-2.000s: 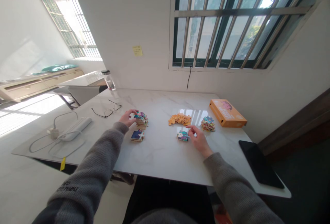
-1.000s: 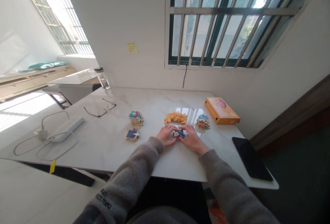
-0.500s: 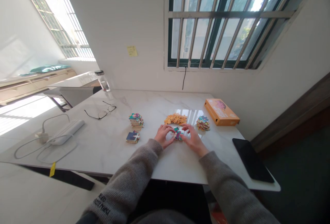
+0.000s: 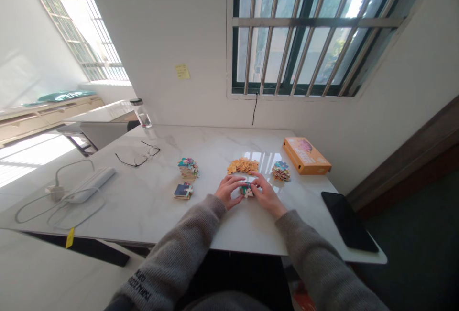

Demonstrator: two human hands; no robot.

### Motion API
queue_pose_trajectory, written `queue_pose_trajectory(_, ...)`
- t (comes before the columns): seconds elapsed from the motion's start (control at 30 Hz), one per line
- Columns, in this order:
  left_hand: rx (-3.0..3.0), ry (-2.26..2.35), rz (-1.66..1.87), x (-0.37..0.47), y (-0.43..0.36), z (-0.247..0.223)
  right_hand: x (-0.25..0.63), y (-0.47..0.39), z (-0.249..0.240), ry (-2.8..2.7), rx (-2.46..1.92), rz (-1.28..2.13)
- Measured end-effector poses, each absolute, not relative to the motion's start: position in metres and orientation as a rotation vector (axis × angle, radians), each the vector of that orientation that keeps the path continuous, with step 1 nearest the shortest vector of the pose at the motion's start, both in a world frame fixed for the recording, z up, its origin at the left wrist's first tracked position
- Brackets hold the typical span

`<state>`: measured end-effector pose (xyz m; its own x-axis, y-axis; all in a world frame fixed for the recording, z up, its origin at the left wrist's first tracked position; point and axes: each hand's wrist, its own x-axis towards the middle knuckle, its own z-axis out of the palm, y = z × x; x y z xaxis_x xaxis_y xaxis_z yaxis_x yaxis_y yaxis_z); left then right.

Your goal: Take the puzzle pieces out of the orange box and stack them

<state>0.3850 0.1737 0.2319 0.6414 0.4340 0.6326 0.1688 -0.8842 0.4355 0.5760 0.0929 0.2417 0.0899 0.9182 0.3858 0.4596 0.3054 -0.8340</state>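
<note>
Between my two hands is a small group of jigsaw puzzle pieces (image 4: 247, 190), teal, purple and white, low over the white table. My left hand (image 4: 228, 190) curls round its left side, thumb near the front and fingers at the back. From the right, my right hand (image 4: 266, 193) pinches the pieces between thumb and fingers. Fingers hide part of them. Just behind lies a heap of orange-backed puzzle pieces (image 4: 243, 165). A stack of colourful pieces (image 4: 281, 171) stands to the right. Left of my hands are a taller stack (image 4: 188, 169) and a short dark-blue-topped stack (image 4: 183, 191).
An orange puzzle box (image 4: 307, 156) lies at the back right, with a black tablet (image 4: 349, 221) near the right edge. Eyeglasses (image 4: 140, 159), a white power strip (image 4: 89, 184) with cables and a clear bottle (image 4: 142, 113) are on the left.
My fingers have drawn closer round the puzzle pieces, and my right hand has shifted slightly left onto them. The group looks turned, with a white part now at its front. The view moved slightly.
</note>
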Motion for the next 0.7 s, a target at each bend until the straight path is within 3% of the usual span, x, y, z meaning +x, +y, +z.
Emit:
queue_pose_trajectory(0.27, 2.526, 0.581, 1.155, 0.3832, 0.1735, 0.2346, 0.5732, 0.0933, 0.2461, -1.469, -1.255, 0.681)
queue_pose_trajectory(0.7, 2.519, 0.377, 1.079, 0.3850, 0.1704, 0.2360, 0.5782, 0.0968, 0.2382, -1.466, -1.314, 0.626)
